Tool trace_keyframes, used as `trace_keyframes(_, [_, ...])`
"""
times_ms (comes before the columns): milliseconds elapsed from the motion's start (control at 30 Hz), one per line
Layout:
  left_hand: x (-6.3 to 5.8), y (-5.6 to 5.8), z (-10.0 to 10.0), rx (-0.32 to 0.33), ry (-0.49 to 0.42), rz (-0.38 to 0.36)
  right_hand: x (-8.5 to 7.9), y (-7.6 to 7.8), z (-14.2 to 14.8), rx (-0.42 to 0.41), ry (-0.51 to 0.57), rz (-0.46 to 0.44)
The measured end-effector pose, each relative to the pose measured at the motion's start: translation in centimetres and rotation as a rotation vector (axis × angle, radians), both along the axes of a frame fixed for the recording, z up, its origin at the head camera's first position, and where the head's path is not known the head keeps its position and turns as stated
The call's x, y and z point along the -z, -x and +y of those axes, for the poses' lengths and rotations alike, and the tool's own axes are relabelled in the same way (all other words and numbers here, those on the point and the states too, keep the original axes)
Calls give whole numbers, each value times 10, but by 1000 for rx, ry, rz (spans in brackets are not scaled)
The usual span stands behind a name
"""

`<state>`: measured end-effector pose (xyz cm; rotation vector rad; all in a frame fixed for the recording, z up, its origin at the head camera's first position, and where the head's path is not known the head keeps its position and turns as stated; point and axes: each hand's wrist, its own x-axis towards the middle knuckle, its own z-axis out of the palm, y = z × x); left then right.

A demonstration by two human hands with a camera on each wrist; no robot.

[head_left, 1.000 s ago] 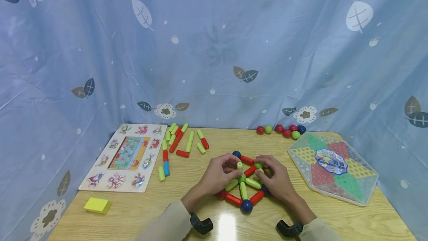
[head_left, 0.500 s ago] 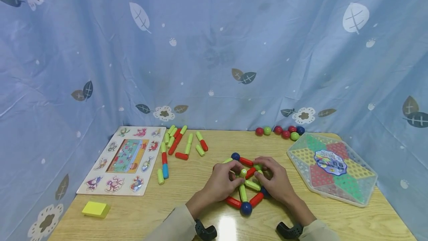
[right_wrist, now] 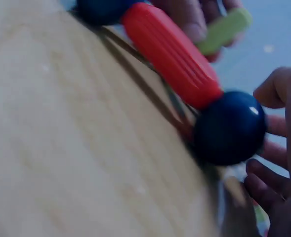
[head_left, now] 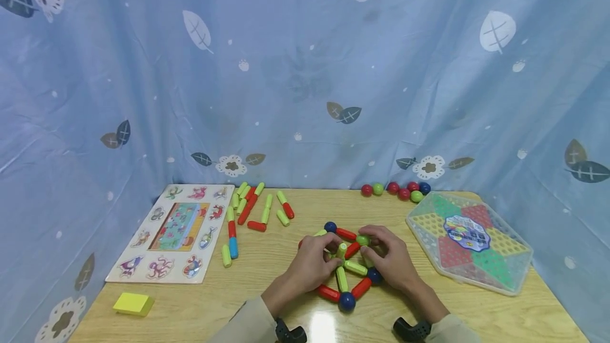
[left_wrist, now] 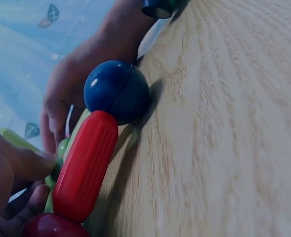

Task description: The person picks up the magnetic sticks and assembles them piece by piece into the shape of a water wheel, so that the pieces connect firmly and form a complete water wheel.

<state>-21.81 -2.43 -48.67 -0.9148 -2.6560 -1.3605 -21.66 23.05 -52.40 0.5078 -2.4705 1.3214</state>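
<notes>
A flat frame of rods and balls lies on the table, with red rods (head_left: 362, 287) and blue balls (head_left: 347, 301) along its rim and light-green rods (head_left: 342, 279) as spokes. My left hand (head_left: 307, 263) pinches the green ball (left_wrist: 57, 169) at its centre, mostly hidden in the head view. From that ball a light-green rod (head_left: 341, 250) sticks up beside the fingers. My right hand (head_left: 393, 261) holds a green ball (head_left: 363, 240) on the right rim between thumb and fingers. The left hand covers the frame's left side; a dark red ball (left_wrist: 54, 226) shows there in the left wrist view.
Loose green and red rods (head_left: 248, 208) lie at the back left, beside a sea-animal puzzle board (head_left: 119, 269). A yellow block (head_left: 133, 304) sits at front left. Several loose balls (head_left: 404, 194) line the back right, near a hexagonal clear box (head_left: 469, 234).
The left hand has come lower around the centre, its thumb moving from the upright rod to the ball beneath. The right hand stays at its green ball. The head view has shifted slightly.
</notes>
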Motion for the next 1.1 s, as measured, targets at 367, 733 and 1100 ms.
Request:
trace_keyframes(367, [4,-2,-7,-24,-25,-15,-44,41,66,111,39,7])
trace_keyframes(733, [6,-7,-18,-4,-41,-54,-51,87,139,291,-122,-128])
trace_keyframes(1100, [8,-6,-17,-4,-36,-48,-28,113,146,371,-327,-47])
